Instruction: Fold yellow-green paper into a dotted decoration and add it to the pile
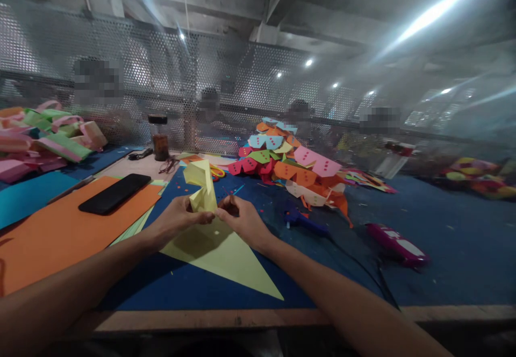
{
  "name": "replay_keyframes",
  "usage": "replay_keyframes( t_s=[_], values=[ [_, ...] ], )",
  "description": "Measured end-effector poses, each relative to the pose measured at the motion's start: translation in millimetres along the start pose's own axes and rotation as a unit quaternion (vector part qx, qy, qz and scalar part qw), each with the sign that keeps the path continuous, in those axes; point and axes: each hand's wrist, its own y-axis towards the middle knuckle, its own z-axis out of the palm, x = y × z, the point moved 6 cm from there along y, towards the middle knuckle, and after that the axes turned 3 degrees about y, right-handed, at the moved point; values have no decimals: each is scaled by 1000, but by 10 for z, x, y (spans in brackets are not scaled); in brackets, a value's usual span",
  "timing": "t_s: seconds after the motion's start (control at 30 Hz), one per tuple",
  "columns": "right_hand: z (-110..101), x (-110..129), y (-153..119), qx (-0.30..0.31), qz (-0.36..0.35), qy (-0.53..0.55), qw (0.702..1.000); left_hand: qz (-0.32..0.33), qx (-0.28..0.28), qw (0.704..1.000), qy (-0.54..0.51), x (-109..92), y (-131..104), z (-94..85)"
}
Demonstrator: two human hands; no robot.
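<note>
Between my two hands is a folded piece of yellow paper (207,185), raised above the table. My left hand (183,214) is closed on its lower left side, thumb pointing inward. My right hand (242,216) pinches the lower right edge with thumb and forefinger. Beneath both hands lies a flat pale yellow paper sheet (234,268) with a long pointed corner toward the right. Just behind the folded paper, the yellow-orange handles of scissors (218,172) show in part.
A blue glue gun (304,221) and a magenta device (398,245) lie to the right. Cut coloured paper shapes (278,158) are heaped behind. On the left, a black phone (115,193) rests on orange sheets (52,233). A dark-lidded jar (160,139) stands near the mesh partition (169,66).
</note>
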Motion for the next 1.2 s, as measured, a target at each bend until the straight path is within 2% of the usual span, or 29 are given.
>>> replay_keyframes(
  t_s=[0.4,0.7,1.03,1.2],
  values=[
    [14,42,-27,16,-5,-16,1000,22,-5,1000,9,-56,-6,-4],
    [13,36,-19,19,-8,-22,1000,0,0,1000,-9,4,-11,-9],
    [25,52,-21,25,-10,-53,998,9,-3,1000,7,-133,-39,10],
    [22,65,-25,17,-10,-63,998,16,5,1000,-12,-103,-22,19]
  ],
)
